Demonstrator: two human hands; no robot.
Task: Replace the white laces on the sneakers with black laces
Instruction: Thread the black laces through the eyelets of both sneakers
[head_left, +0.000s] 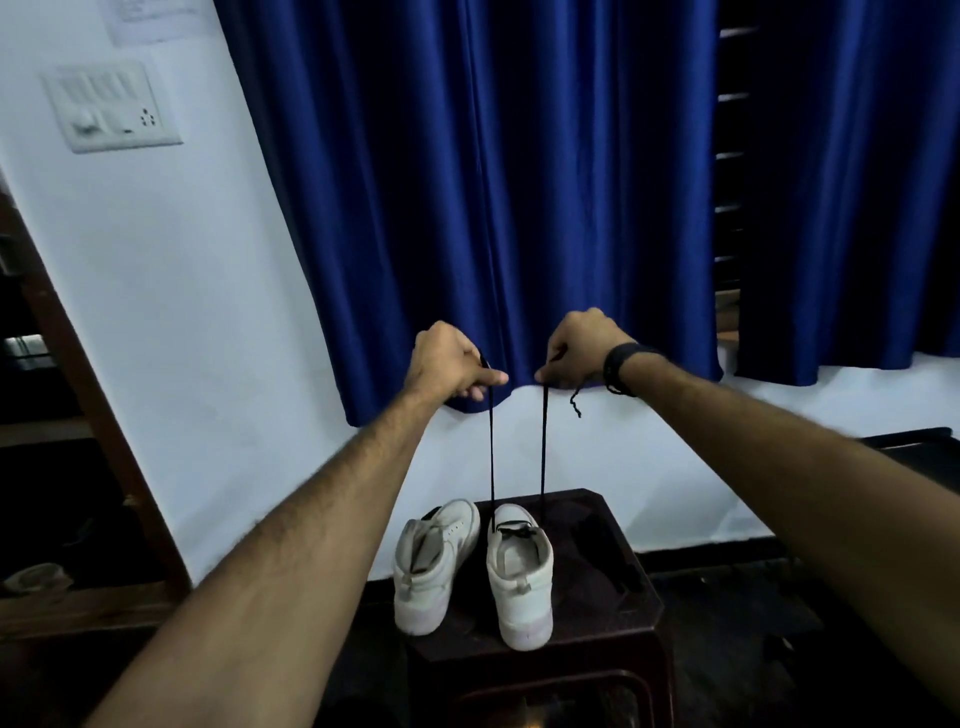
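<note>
Two white sneakers stand heel-toward-me on a dark stool (597, 613). The right sneaker (521, 571) has a black lace (491, 457) threaded through its lowest eyelets, and both ends run straight up, taut. My left hand (449, 361) grips the left end and my right hand (579, 348) pinches the right end, both raised high above the shoe. The left sneaker (431, 564) leans to the left and shows no lace. No white laces are in view.
A blue curtain (519, 182) hangs behind my hands against a pale wall, with a switch panel (111, 106) at upper left. A dark wooden frame (93, 415) runs down the left. The floor around the stool is dark.
</note>
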